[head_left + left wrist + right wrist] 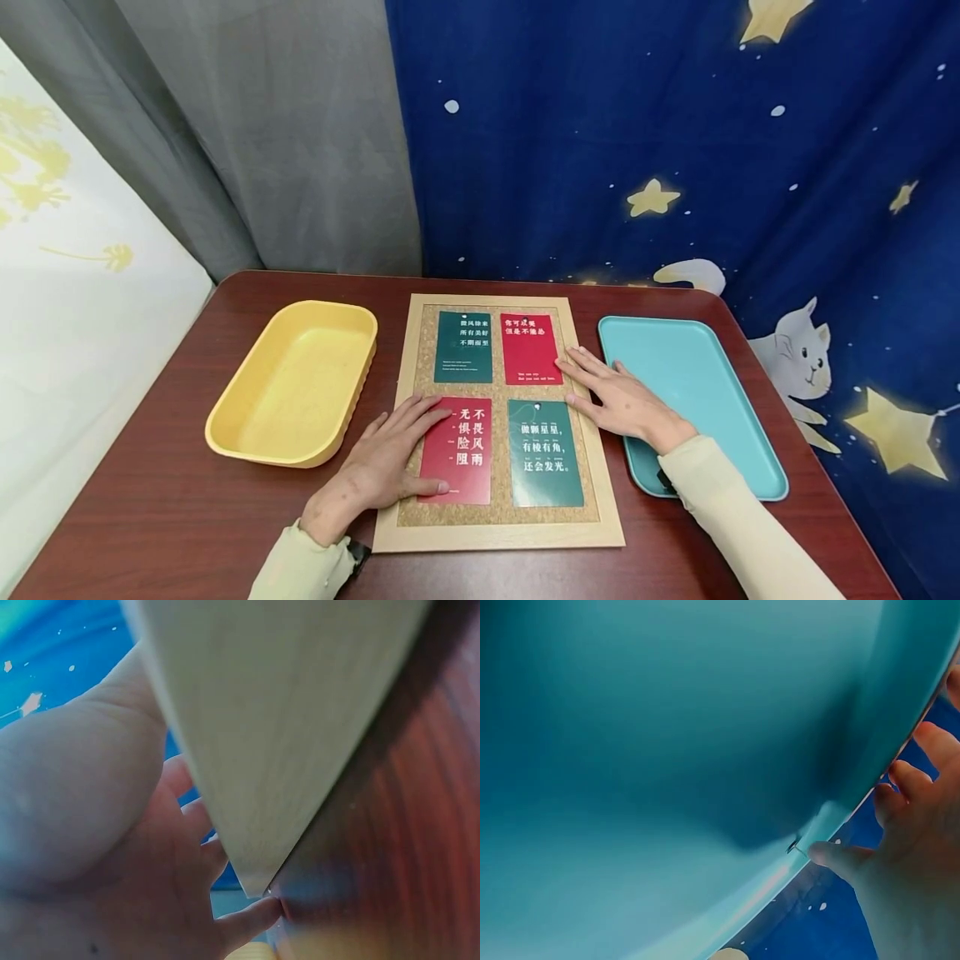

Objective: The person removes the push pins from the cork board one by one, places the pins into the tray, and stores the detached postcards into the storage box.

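Observation:
A wood-framed cork board [501, 533] lies on the table with two red and two green cards pinned to it, all bearing white Chinese writing. My left hand [390, 454] rests over the board's left edge, its fingertips and thumb on the lower left red card [468, 475]. Across the right edge lies my right hand [618, 396], fingers spread, tips near the upper red card [531, 354] and the lower green card [546, 450]. The upper green card [463, 354] is untouched. In the left wrist view the board's pale wooden side [277, 712] stands beside the left palm.
Left of the board sits a yellow plastic bin [300, 392] with nothing visible in it. A turquoise tray [697, 392] lies to the right, partly under my right forearm. The brown table [165, 517] backs onto grey and starry blue curtains [540, 167].

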The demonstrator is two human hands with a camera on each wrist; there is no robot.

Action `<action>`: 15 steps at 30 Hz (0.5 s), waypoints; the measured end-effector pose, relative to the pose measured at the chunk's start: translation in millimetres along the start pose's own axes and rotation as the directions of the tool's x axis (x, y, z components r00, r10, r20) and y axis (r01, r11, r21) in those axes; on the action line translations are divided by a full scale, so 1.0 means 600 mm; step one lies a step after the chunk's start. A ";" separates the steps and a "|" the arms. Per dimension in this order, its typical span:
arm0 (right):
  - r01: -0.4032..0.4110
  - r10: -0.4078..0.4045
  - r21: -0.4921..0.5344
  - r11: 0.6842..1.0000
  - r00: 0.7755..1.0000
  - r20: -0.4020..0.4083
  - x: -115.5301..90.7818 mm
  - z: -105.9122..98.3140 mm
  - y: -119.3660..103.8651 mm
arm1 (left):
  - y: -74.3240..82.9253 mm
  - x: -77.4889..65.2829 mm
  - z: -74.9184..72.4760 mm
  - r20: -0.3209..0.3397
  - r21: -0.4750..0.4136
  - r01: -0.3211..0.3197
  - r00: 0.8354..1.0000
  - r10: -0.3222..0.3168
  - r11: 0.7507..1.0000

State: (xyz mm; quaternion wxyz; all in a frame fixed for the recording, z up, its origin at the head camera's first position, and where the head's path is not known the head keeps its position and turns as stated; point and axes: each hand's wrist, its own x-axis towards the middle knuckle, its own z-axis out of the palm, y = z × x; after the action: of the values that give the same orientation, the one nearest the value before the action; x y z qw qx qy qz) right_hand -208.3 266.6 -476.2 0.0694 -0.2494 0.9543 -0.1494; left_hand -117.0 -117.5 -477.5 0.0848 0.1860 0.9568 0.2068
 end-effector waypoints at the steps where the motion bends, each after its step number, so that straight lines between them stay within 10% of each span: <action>1: 0.000 0.000 -0.001 1.000 1.000 0.000 0.000 0.001 0.000 | 0.000 0.000 0.000 0.000 0.000 -0.001 1.000 0.001 1.000; 15: -0.004 0.004 0.004 1.000 1.000 0.008 0.003 0.001 -0.003 | 0.000 0.000 -0.002 0.002 -0.007 0.003 1.000 -0.003 1.000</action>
State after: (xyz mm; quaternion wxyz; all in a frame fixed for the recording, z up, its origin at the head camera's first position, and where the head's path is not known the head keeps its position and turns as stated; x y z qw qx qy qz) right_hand -208.6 264.0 -476.2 0.0740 -0.2479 0.9542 -0.1503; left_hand -116.9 -117.8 -476.4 0.0868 0.1844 0.9563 0.2098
